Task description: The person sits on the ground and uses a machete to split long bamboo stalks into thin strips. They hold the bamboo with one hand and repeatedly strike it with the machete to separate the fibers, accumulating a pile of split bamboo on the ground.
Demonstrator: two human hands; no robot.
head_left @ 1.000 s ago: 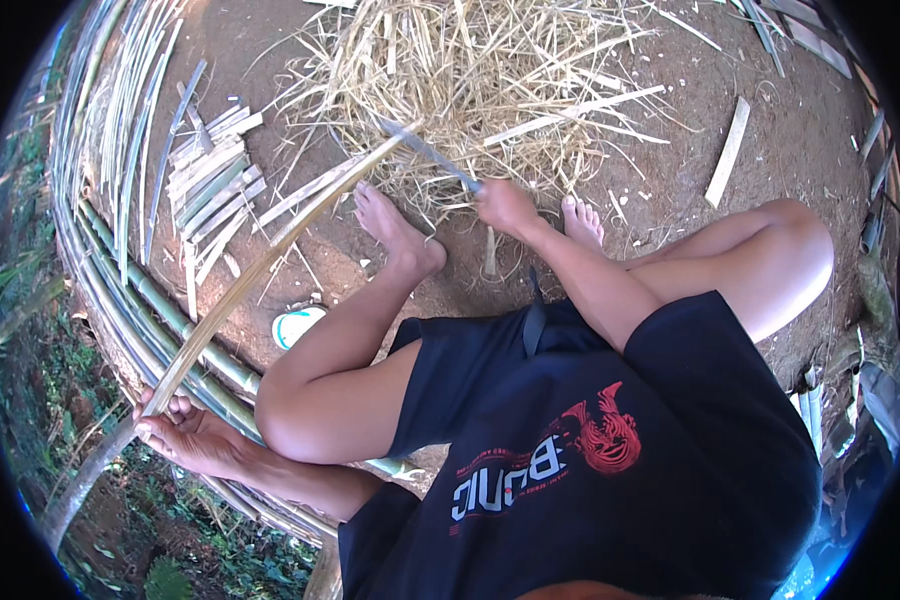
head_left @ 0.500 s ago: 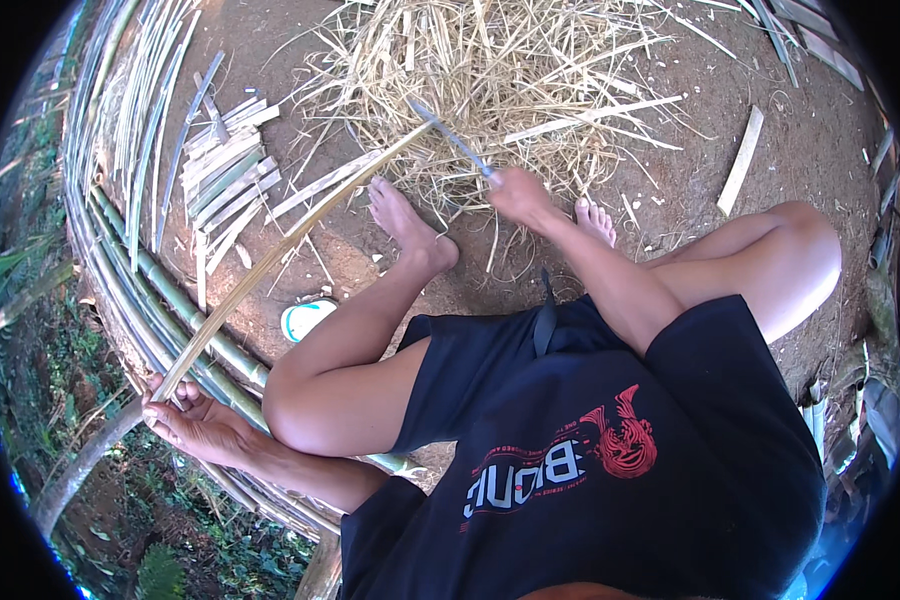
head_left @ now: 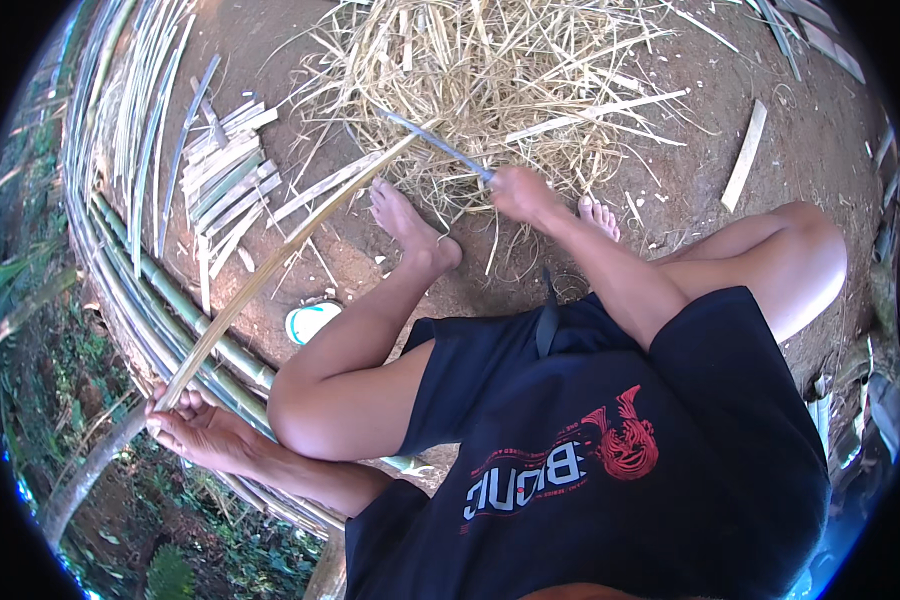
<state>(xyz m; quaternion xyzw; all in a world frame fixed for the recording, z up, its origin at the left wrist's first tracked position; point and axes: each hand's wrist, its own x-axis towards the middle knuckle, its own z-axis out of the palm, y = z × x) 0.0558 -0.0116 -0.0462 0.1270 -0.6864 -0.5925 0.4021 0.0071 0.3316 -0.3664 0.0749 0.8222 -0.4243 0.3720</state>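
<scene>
My left hand [head_left: 202, 430] is closed round the near end of a long, flat bamboo strip [head_left: 245, 288] at the lower left. The strip slants up and to the right, its far end over the edge of a heap of pale shavings [head_left: 500, 80]. In my right hand [head_left: 522, 193], closed on its handle, is a long-bladed knife [head_left: 435, 142]. The blade points up and left and crosses the strip near its far end; whether it is cutting in I cannot tell. My fingers hide most of the handle.
Short split pieces [head_left: 232, 180] lie stacked at the left, with long thin strips [head_left: 135, 110] beyond them. Green bamboo poles [head_left: 232, 352] run along the left edge above plants. A white sandal [head_left: 312, 322] sits beside my left leg. A loose flat slat [head_left: 744, 157] is on the ground at right.
The knife blade has swung to the left and lies flatter across the strip. The strip's far end has shifted slightly left and down. Both hands keep their hold.
</scene>
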